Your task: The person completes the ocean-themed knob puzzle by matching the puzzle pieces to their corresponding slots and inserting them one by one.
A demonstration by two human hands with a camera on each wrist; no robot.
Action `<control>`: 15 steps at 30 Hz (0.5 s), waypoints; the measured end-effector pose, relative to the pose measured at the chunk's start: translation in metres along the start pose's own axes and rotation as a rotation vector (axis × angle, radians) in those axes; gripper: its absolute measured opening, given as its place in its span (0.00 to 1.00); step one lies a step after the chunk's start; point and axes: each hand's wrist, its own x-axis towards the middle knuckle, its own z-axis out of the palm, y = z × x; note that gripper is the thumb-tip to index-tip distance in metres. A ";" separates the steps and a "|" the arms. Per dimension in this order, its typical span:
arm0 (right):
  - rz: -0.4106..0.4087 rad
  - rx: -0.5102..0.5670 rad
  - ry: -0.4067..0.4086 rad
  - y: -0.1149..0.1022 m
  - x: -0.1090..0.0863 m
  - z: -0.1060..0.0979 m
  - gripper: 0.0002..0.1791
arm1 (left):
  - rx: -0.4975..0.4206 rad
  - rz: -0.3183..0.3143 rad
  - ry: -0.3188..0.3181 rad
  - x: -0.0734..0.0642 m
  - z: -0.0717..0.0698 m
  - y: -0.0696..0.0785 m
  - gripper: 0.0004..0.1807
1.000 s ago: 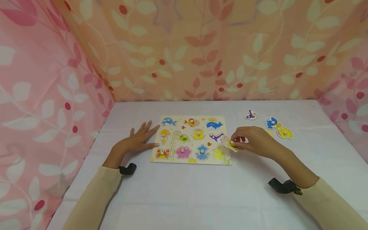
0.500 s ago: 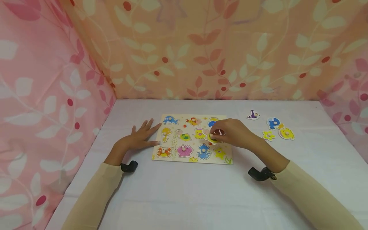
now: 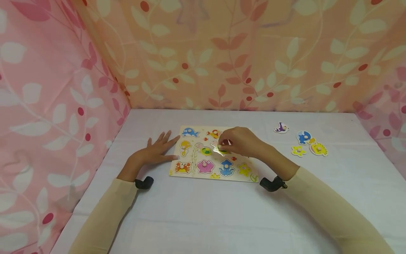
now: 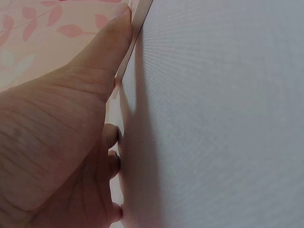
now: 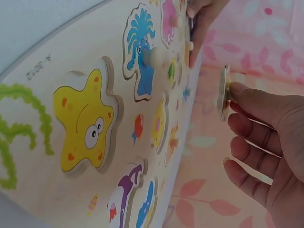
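Note:
A wooden peg puzzle board (image 3: 211, 179) printed with sea animals lies on the table. My left hand (image 3: 155, 151) rests at its left edge with spread fingers; in the left wrist view the thumb (image 4: 107, 45) touches the board's edge. My right hand (image 3: 242, 141) pinches a turtle puzzle piece (image 3: 219, 149) by its knob over the middle of the board. In the right wrist view that piece (image 5: 223, 95) is seen edge-on, apart from the board. The turtle recess (image 3: 205, 151) lies just left of it. The right hand hides the board's upper right part.
Loose pieces lie to the right: a purple one (image 3: 281, 128), a blue whale (image 3: 303, 137), a yellow starfish (image 3: 298, 151) and a yellow fish (image 3: 318, 149). Knobbed pieces such as the crab (image 3: 183, 167) and squid (image 3: 226, 167) sit in the board. Patterned cloth (image 3: 234, 60) hangs behind.
My right hand has carried the turtle piece leftward from the board's right edge to over its middle, uncovering the loose starfish. My left hand stays at the board's left edge.

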 end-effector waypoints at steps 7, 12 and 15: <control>0.005 0.017 -0.032 -0.002 0.016 0.008 0.05 | 0.005 -0.005 0.008 0.001 0.000 -0.001 0.52; -0.003 0.000 -0.061 0.000 0.027 0.016 0.05 | 0.004 -0.004 0.009 0.001 0.001 -0.001 0.52; -0.015 -0.006 -0.074 0.000 0.032 0.019 0.05 | 0.004 -0.005 0.009 0.000 0.001 0.000 0.52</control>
